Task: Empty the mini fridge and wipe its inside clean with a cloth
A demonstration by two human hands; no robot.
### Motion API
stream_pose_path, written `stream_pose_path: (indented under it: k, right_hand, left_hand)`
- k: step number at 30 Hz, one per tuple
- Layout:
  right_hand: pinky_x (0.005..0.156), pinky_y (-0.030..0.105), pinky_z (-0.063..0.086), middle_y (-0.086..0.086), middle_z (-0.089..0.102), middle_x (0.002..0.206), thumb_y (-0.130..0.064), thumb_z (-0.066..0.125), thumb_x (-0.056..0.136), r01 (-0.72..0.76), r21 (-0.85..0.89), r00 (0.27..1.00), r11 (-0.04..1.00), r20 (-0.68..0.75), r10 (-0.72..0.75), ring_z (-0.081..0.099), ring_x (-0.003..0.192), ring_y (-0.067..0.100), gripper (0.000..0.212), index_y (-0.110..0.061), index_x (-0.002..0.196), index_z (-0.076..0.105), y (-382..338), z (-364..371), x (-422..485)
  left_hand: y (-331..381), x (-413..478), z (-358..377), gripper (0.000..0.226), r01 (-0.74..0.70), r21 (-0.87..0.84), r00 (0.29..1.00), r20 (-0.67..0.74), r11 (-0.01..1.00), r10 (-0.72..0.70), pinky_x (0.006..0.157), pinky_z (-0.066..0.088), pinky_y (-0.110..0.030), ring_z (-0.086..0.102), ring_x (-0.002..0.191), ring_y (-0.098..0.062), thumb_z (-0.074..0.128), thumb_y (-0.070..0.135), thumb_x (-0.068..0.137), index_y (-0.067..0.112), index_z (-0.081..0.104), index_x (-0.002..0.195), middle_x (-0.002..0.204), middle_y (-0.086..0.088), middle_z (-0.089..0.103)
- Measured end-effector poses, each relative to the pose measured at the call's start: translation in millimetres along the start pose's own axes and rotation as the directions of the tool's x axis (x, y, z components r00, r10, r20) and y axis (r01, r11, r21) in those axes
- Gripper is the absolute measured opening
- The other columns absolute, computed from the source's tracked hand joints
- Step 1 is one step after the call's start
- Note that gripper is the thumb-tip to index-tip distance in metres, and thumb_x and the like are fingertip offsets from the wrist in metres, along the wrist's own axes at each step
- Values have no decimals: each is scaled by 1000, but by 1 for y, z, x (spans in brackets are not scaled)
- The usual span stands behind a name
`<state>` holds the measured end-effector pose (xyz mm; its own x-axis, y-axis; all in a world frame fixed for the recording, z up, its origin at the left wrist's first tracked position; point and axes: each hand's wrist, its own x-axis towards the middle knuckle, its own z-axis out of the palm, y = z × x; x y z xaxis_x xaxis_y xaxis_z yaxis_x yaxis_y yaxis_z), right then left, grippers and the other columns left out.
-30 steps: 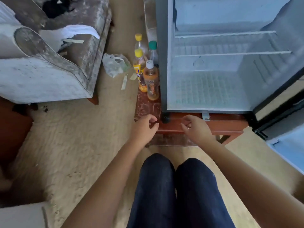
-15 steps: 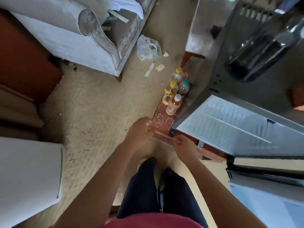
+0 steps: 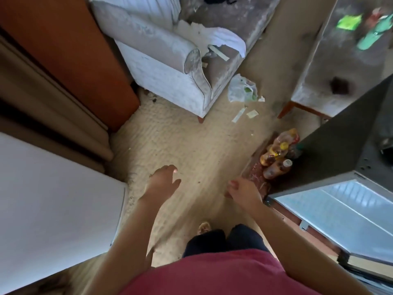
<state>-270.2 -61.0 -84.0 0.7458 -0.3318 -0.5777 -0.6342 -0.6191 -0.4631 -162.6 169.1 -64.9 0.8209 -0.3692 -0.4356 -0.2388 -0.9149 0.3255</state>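
1. Both hands are off the front edge of the wooden stand, where they were half a second ago. The head view now sits higher and looks more steeply down.
2. Head view, hands: the left hand hovers over the carpet with its fingers loosely spread, touching and holding nothing. The right hand is above the stand's near corner with its fingers slack and slightly bent. Nothing shows in it, and motion blur hides whether it touches the stand.
3. Head view, task thing: the mini fridge stands upright on the stand at the right, long axis vertical, seen from above with its dark top showing. Its open front faces the person, towards the frame's lower edge. The pale inside shows a wire shelf running diagonally. The door is swung out at lower right.
4. Head view, bottles: the bottles cluster on the stand, just beside the fridge's left wall. They hold orange-brown liquid and have yellow, white and green caps. The labels are too blurred to read.
5. Head view, rest: an armchair is at top centre, with a plastic bag and paper scraps on the carpet beside it. A white cabinet is at left. A grey table at top right has blurred green items on it, with no readable writing.
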Motion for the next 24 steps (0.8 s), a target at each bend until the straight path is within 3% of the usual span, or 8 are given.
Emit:
stream_pose_path:
  k: [3,11,15,24]
  right_hand:
    - [95,27,38,9,59,130,-33,45,98,37,-67,999,997,14,-36,52,121,26,38,-11,127,58,-22,-4,19]
    - [78,25,36,8,64,111,-28,52,96,-17,-22,994,1000,-105,15,57,108,25,28,-9,114,60,-43,-55,104]
    - [85,26,41,5,66,107,-30,58,93,-49,81,991,996,-120,59,61,104,23,25,-11,110,63,-48,-83,176]
    - [84,26,44,3,68,102,-27,60,92,-75,262,974,962,-186,126,62,99,19,21,-12,105,66,-77,-208,317]
  left_hand:
    - [-18,11,-17,37,35,-11,999,-33,999,-35,97,43,-36,53,116,-20,52,32,96,18,48,131,129,-2,54]
    - [-3,100,-52,34,-42,-84,999,-19,996,40,93,42,-27,54,111,-14,53,35,95,21,51,126,125,5,56]
    - [12,177,-78,28,-73,-111,997,26,991,77,84,39,-22,56,103,-13,57,31,93,19,56,119,115,4,60]
    - [89,368,-163,28,-225,36,967,130,974,219,83,40,-26,57,99,-19,54,31,95,15,57,118,107,1,59]
